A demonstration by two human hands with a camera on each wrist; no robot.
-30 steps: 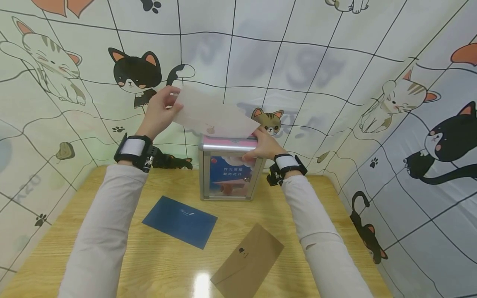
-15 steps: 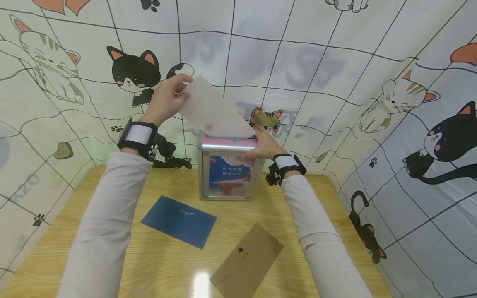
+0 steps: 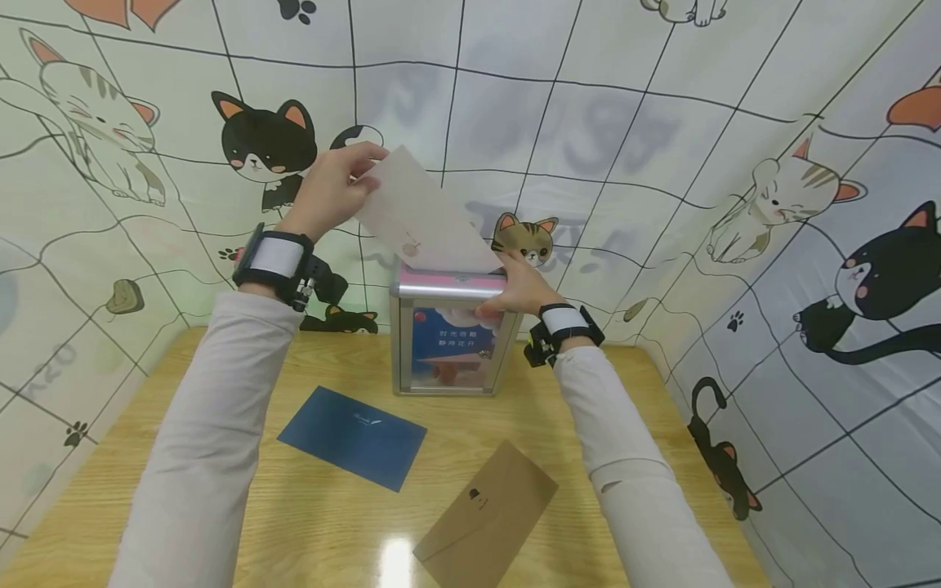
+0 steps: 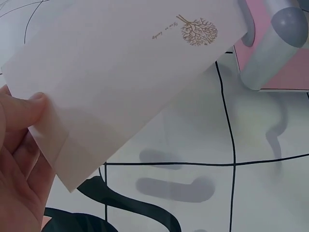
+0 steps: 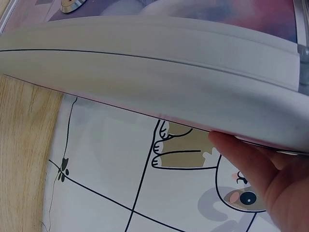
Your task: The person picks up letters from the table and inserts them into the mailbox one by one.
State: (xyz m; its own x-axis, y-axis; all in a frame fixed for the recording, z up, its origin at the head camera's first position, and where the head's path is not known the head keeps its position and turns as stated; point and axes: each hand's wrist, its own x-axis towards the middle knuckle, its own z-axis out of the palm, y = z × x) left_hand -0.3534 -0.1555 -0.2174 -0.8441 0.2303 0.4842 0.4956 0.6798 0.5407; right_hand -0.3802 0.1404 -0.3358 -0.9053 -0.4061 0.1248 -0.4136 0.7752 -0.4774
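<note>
My left hand pinches the upper left end of a pale envelope between thumb and fingers. A small gold tree print shows on the envelope in the left wrist view. It slants down to the right, and its lower corner meets the slot in the pink top of a silver-framed letter box. How deep that corner sits is hard to tell. With the thumb in front and fingers at the top and back, my right hand grips the box's upper right corner. In the right wrist view, fingers touch its edge.
A dark blue envelope lies on the wooden table, left of the box. Nearer me is a brown envelope. A cat-patterned cloth wall rises behind the box and along both sides.
My left hand has moved right and slightly up, tilting the pale envelope more steeply with its lower end at the slot. The right hand has kept its place on the letter box.
</note>
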